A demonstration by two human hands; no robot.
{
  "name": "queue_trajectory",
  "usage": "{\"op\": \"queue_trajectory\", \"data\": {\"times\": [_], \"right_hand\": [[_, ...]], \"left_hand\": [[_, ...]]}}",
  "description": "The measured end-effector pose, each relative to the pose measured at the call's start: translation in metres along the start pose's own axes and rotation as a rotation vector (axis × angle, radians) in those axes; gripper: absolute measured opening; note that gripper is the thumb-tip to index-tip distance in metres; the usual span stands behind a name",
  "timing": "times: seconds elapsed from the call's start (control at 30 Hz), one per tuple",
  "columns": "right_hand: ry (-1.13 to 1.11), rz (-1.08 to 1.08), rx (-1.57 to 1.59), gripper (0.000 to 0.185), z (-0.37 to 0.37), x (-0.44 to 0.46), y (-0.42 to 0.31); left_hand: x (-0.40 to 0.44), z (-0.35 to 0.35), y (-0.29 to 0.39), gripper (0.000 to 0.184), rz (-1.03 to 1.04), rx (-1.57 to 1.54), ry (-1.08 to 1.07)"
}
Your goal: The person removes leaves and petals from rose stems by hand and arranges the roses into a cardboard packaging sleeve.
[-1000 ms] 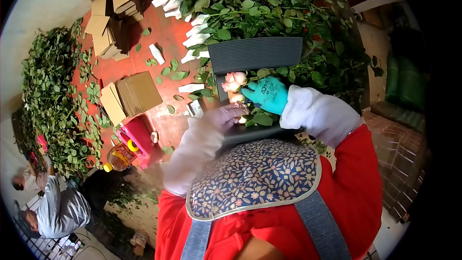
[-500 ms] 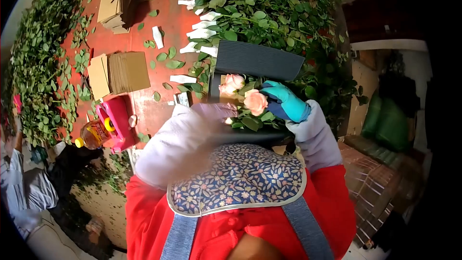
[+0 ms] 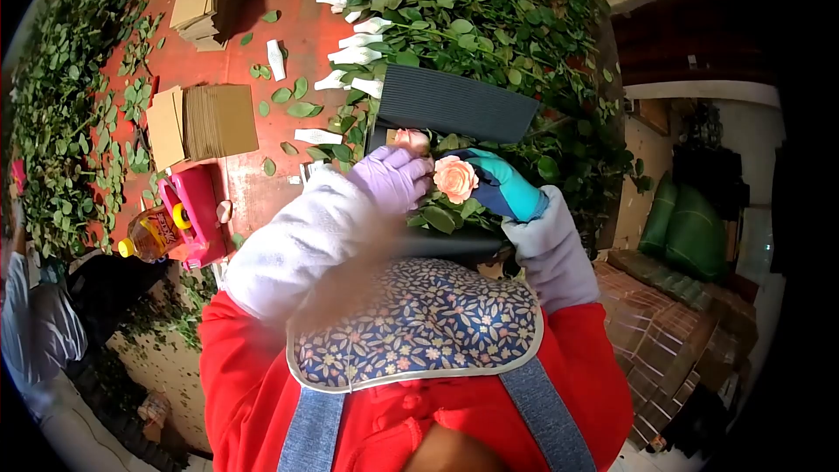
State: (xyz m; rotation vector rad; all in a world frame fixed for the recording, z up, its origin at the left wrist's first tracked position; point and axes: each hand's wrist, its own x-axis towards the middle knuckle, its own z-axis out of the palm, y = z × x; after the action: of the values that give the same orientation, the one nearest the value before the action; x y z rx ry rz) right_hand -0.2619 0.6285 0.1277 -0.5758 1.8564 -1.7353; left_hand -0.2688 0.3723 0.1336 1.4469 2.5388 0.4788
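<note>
A peach rose (image 3: 455,180) faces up in front of my right hand (image 3: 509,185), gloved in teal and dark blue, whose fingers close round it just below the bloom. My left hand (image 3: 390,178), in a thin lilac glove, curls over the pale pink roses beside it. One pale pink rose (image 3: 411,140) shows above its knuckles; the others are covered. Green leaves (image 3: 444,215) stick out below the peach bloom. The roses lie in a dark stand, with a ribbed black flap (image 3: 459,105) on its far side.
Leafy stems with white-wrapped heads (image 3: 357,55) pile up at the back. On the red table (image 3: 210,61) are a stack of cardboard pieces (image 3: 218,122), a pink container (image 3: 199,214) and a yellow-capped bottle (image 3: 150,234). Another person (image 3: 44,323) is at the lower left.
My left hand has moved up and over the pale pink roses, hiding most of them. My right hand stays at the peach rose, which has turned more upward. The whole view has shifted slightly.
</note>
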Motion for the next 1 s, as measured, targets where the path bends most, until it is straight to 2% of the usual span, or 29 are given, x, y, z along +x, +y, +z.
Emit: {"op": "queue_trajectory", "data": {"times": [0.03,0.07,0.17,0.2,0.23,0.33,0.37,0.4,0.43,0.73,0.83,0.9,1.0], "right_hand": [[0.005,0.061,0.095,0.044,0.001,-0.001,-0.001],[0.010,0.056,0.093,0.044,0.002,-0.003,0.000],[0.030,0.022,0.246,0.042,0.001,-0.012,0.003],[0.084,0.244,0.707,0.043,-0.003,-0.014,0.000],[0.138,0.468,1.170,0.046,-0.009,-0.017,0.000],[0.034,-0.030,0.826,0.008,-0.056,-0.039,0.011],[0.035,-0.182,0.713,0.010,-0.069,-0.049,0.006],[0.058,-0.274,0.639,0.013,-0.081,-0.059,-0.003],[0.135,-0.316,0.595,0.015,-0.091,-0.073,-0.015],[0.808,-0.589,0.176,0.040,-0.148,-0.172,-0.147],[0.897,-0.630,0.027,0.049,-0.147,-0.173,-0.183],[0.923,-0.658,-0.058,0.054,-0.145,-0.163,-0.199],[0.871,-0.694,-0.158,0.063,-0.141,-0.127,-0.219]], "left_hand": [[0.004,0.006,-0.001,0.042,0.045,0.092,0.025],[0.006,0.011,-0.001,0.055,0.035,0.121,-0.005],[0.009,0.019,-0.006,0.060,-0.028,0.056,-0.090],[0.012,0.021,-0.009,0.060,-0.073,0.051,-0.253],[0.010,0.031,-0.013,0.056,-0.067,-0.017,-0.156],[0.012,0.035,-0.019,0.050,-0.079,-0.036,-0.214],[0.013,0.036,-0.019,0.048,-0.113,-0.097,-0.182],[0.014,0.036,-0.018,0.047,-0.122,-0.050,-0.259],[0.017,0.027,-0.015,0.046,-0.131,-0.002,-0.337],[0.015,0.034,-0.015,0.044,-0.127,0.021,-0.305],[0.011,0.039,-0.017,0.045,-0.103,0.072,-0.297],[0.016,0.021,-0.010,0.046,-0.139,0.130,-0.412],[0.017,0.015,-0.007,0.047,-0.143,0.168,-0.438]]}}
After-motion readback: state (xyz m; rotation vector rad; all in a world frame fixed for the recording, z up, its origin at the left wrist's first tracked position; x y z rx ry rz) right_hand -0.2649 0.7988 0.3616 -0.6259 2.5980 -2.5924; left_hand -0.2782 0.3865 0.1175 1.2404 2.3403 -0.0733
